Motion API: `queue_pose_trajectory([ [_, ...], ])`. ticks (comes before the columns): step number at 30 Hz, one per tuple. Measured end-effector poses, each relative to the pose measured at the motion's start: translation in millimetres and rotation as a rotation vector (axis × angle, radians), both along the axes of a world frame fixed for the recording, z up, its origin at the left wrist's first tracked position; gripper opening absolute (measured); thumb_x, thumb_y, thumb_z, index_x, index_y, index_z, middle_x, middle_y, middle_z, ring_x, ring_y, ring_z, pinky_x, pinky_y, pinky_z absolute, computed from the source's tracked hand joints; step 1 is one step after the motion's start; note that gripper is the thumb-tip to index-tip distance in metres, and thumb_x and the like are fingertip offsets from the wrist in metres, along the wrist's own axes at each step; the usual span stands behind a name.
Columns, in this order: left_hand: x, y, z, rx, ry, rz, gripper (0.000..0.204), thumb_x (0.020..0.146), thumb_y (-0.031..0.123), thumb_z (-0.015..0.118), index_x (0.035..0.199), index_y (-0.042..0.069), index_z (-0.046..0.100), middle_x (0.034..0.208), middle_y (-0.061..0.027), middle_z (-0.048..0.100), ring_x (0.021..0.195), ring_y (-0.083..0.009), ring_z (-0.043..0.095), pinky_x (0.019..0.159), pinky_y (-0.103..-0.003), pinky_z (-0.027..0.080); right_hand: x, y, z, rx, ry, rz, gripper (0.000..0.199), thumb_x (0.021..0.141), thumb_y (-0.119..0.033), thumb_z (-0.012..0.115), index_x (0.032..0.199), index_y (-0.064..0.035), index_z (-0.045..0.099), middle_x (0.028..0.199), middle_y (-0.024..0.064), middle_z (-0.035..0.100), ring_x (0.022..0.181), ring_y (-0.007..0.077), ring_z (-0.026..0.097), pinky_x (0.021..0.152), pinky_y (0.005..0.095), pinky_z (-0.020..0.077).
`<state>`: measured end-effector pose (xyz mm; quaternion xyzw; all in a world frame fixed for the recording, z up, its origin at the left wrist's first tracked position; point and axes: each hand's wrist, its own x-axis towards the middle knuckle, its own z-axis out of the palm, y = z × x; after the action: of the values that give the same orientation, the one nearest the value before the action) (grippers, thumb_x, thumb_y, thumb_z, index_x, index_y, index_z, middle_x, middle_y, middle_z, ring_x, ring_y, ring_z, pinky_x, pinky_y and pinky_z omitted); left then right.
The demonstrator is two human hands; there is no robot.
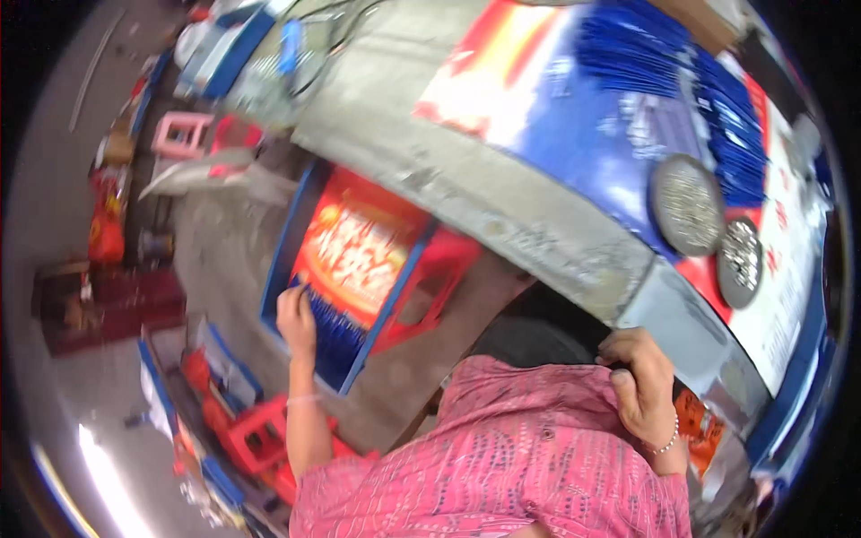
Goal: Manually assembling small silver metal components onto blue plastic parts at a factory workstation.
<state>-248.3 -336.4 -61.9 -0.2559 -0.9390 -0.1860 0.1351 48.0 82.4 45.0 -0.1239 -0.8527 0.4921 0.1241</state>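
Observation:
My left hand (297, 321) reaches down to the left side of a blue crate (271, 291). Its fingers are bent together beside slim blue pieces (334, 330) lined up in the crate's near part; what they hold is blurred. Farther in, small pale pieces (357, 254) lie on a red-orange printed sheet (392, 204). My right hand (642, 384) hangs by the table corner, in front of my pink shirt. Its fingers are loosely bent, with the thumb apart and nothing visible between them.
The grey table (502, 179) bears bundles of blue strips (632, 49) and two round dishes of small metal parts, one larger (689, 208), one smaller (740, 260). A red stool (430, 287) stands under the crate. Stools, including a pink one (182, 134), and boxes fill the left floor.

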Motion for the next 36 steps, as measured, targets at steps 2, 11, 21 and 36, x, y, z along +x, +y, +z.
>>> queue_pose_trajectory([
  [2, 5.9, 50.5, 32.0, 0.127, -0.032, -0.014, 0.014, 0.088, 0.000, 0.052, 0.098, -0.004, 0.061, 0.094, -0.0141, 0.062, 0.088, -0.0244, 0.060, 0.081, -0.031, 0.046, 11.2, 12.2, -0.9, -0.019, 0.068, -0.050, 0.022, 0.092, -0.019, 0.050, 0.085, 0.0014, 0.055, 0.081, 0.0134, 0.057, 0.073, 0.0250, 0.057, 0.066, 0.0327, 0.0456],
  [11, 51.1, 342.1, 109.4, 0.341, -0.274, -0.922, 0.018, 0.080, -0.006, 0.058, 0.097, -0.001, 0.062, 0.090, -0.0156, 0.060, 0.083, -0.0284, 0.060, 0.072, -0.032, 0.048, 72.8, 31.4, -18.7, 0.187, 0.150, -0.458, 0.017, 0.093, -0.010, 0.045, 0.089, 0.0030, 0.054, 0.082, 0.0124, 0.054, 0.067, 0.0187, 0.053, 0.058, 0.0270, 0.0445],
  [21, 28.7, 539.2, 58.2, 0.110, 0.078, -0.974, 0.018, 0.079, 0.009, 0.061, 0.096, 0.004, 0.060, 0.087, -0.0120, 0.057, 0.086, -0.0316, 0.056, 0.073, -0.041, 0.045, 83.7, 32.5, -47.1, 0.373, 0.338, -0.609, 0.008, 0.082, -0.007, 0.054, 0.086, 0.0004, 0.054, 0.079, 0.0144, 0.059, 0.068, 0.0286, 0.056, 0.063, 0.0374, 0.0467],
  [36, 36.2, 501.6, 77.2, 0.233, -0.193, -0.962, 0.012, 0.083, 0.008, 0.059, 0.089, 0.002, 0.050, 0.083, -0.0147, 0.058, 0.074, -0.0318, 0.057, 0.065, -0.040, 0.044, 79.5, 49.5, -21.5, 0.128, 0.176, -0.518, 0.011, 0.076, 0.001, 0.057, 0.087, 0.0004, 0.054, 0.082, 0.0144, 0.058, 0.074, 0.0309, 0.056, 0.069, 0.0366, 0.0464],
])
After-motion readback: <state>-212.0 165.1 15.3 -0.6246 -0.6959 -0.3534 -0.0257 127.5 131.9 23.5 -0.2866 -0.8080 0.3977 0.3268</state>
